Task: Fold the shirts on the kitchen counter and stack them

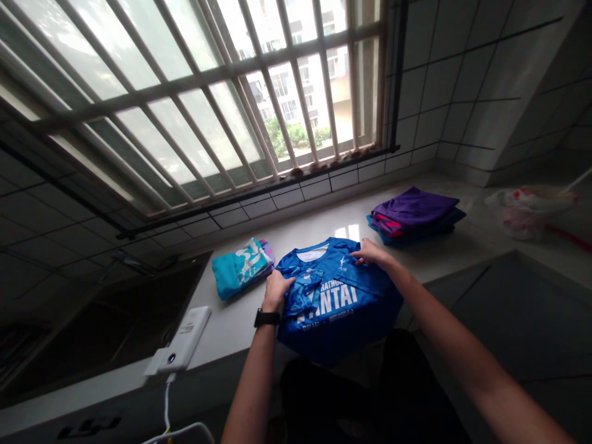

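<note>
A blue T-shirt (330,302) with white lettering lies spread on the counter, its collar toward the window and its lower part hanging over the front edge. Both sleeves are turned inward over the chest. My left hand (277,288), with a black watch at the wrist, is closed on the shirt's left side near the shoulder. At the right shoulder my right hand (369,251) pinches the cloth. Just left of the shirt rests a folded teal garment (238,270) with a white pattern. A stack of folded clothes (414,213), purple on top, sits to the right.
A white power bank (185,339) with a cable lies at the counter's left front edge, beside a dark stove or sink area (129,327). A plastic bag (522,209) stands at the far right. Behind the counter (296,231) is a barred window (198,92).
</note>
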A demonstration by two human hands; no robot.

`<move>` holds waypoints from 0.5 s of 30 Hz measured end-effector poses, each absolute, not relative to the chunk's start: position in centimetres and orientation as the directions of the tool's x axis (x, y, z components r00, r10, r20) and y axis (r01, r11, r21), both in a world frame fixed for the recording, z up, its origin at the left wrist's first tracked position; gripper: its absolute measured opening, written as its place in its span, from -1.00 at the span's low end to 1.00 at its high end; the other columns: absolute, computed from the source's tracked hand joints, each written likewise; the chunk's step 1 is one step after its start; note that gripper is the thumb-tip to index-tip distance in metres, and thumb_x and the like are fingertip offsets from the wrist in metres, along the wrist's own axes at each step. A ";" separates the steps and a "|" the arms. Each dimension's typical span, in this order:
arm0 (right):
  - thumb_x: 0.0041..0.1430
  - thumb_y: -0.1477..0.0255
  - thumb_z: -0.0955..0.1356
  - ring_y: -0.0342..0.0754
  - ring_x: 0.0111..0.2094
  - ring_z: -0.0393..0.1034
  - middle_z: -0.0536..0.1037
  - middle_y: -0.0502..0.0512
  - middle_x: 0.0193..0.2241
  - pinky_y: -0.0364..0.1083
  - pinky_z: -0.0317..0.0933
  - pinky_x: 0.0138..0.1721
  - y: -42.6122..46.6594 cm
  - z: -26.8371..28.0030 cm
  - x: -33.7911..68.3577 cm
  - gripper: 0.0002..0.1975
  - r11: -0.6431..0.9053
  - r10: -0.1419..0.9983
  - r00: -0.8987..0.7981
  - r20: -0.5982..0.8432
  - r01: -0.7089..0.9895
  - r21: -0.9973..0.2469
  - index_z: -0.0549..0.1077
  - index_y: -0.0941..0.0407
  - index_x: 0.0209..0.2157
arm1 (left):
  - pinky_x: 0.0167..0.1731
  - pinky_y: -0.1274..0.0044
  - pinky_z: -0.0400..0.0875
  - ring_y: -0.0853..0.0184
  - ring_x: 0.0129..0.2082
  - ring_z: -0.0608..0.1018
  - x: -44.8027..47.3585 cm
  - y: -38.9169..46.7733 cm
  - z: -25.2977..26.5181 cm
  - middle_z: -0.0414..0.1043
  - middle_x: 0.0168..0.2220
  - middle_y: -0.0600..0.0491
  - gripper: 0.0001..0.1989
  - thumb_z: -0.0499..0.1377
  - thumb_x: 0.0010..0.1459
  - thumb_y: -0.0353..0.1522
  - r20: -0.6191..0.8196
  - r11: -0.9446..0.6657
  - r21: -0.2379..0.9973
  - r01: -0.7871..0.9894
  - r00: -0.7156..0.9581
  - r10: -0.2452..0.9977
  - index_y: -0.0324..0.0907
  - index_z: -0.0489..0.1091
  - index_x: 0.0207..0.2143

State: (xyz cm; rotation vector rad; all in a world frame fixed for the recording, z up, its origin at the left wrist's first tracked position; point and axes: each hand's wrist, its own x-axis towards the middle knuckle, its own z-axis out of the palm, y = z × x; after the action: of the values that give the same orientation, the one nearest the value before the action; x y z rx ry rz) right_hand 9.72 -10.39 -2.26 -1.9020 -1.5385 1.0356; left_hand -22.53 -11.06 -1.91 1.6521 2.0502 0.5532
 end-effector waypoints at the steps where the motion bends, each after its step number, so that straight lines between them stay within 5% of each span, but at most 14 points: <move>1: 0.07 0.47 0.48 -0.02 -0.44 0.52 0.60 0.15 -0.42 -0.13 0.39 -0.39 -10.1 -2.3 9.4 -0.71 -0.267 0.952 0.008 -0.305 0.504 -0.822 0.46 0.24 -0.16 | -0.34 0.43 0.53 0.13 -0.40 0.66 -22.3 -10.7 -2.0 0.51 -0.55 0.01 -0.82 0.33 -0.02 -0.41 -0.121 0.195 0.618 0.762 -0.152 0.981 -0.18 0.36 -0.39; 5: 0.01 0.51 0.46 -0.07 -0.49 0.48 0.51 0.03 -0.57 -0.12 0.42 -0.35 -8.0 -1.4 7.5 -0.87 -0.210 0.962 -0.113 -0.249 0.278 -0.937 0.41 0.16 -0.46 | -0.41 0.47 0.52 0.28 -0.52 0.60 -21.0 -8.3 -1.3 0.44 -0.56 0.11 -0.86 0.17 0.03 -0.52 -0.055 0.112 0.778 0.618 -0.110 0.992 -0.18 0.28 -0.35; 9: 0.05 0.50 0.41 -0.09 -0.35 0.46 0.51 -0.01 -0.49 -0.12 0.39 -0.20 -4.1 3.4 6.1 -0.91 -0.083 0.996 -0.009 -0.088 0.248 -0.965 0.39 0.15 -0.40 | -0.24 0.53 0.50 0.37 -0.33 0.58 -20.2 -3.7 2.7 0.45 -0.37 0.08 -0.80 0.14 0.00 -0.55 0.151 -0.046 0.846 0.532 -0.154 0.977 -0.17 0.24 -0.31; 15: 0.06 0.31 0.42 -0.03 -0.19 0.40 0.51 0.00 -0.32 -0.07 0.30 -0.09 -5.7 10.1 7.4 -0.78 0.498 0.849 0.041 0.526 0.270 -0.824 0.36 0.09 -0.31 | -0.22 0.57 0.46 0.39 -0.29 0.53 -22.5 -4.1 8.9 0.48 -0.25 0.09 -0.58 0.31 -0.08 -0.40 0.522 -0.476 0.838 0.268 -0.141 0.841 -0.12 0.28 -0.14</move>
State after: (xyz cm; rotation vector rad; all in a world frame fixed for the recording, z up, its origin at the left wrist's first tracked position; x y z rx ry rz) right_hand 7.39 -5.68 10.09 -1.0149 -1.5104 0.5881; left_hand -22.48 -4.14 8.95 1.6740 1.2435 1.6550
